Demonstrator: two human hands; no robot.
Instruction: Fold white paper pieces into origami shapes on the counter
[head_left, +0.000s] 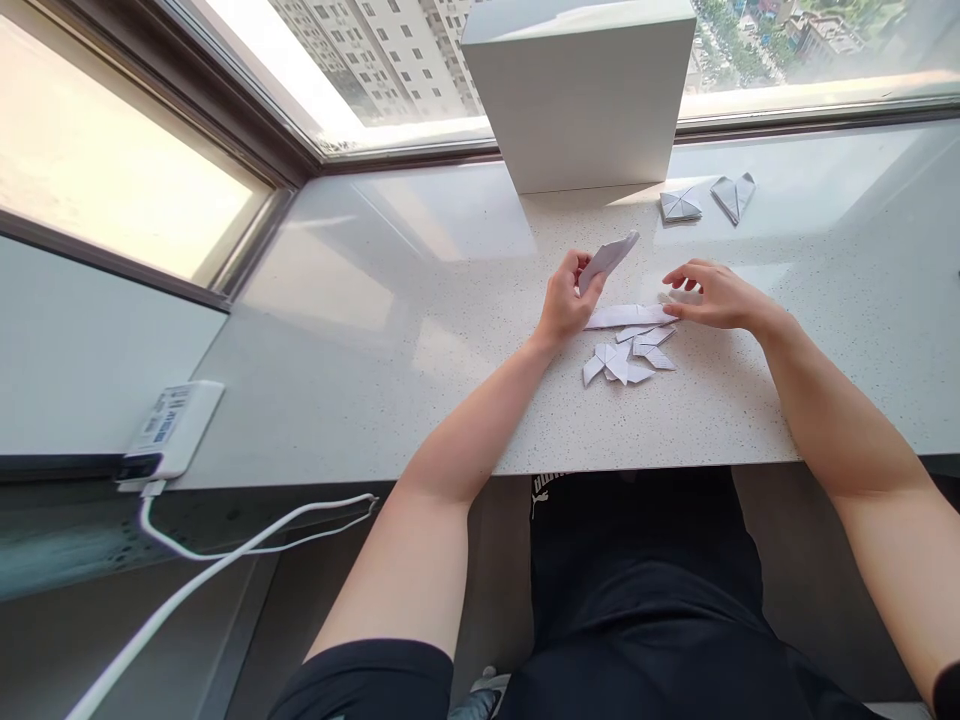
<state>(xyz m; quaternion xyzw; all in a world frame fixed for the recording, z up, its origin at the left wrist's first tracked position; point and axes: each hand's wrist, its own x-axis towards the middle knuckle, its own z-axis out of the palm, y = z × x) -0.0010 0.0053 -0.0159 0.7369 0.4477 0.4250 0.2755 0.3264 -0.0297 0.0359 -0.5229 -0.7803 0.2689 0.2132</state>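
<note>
My left hand is closed on a folded white paper, pinched between thumb and fingers and tilted up above the counter. My right hand is curled, with a small pale piece between its thumb and fingers; its kind is unclear. Below both hands lies a long folded paper strip, its right end close to my right thumb. Just in front of the strip, several folded paper pieces with pointed ends lie in a loose, overlapping group.
A folded paper square and a heart-like folded paper lie farther back. Behind them a large white box stands against the window. A white power strip with a white cable sits at the speckled counter's left edge.
</note>
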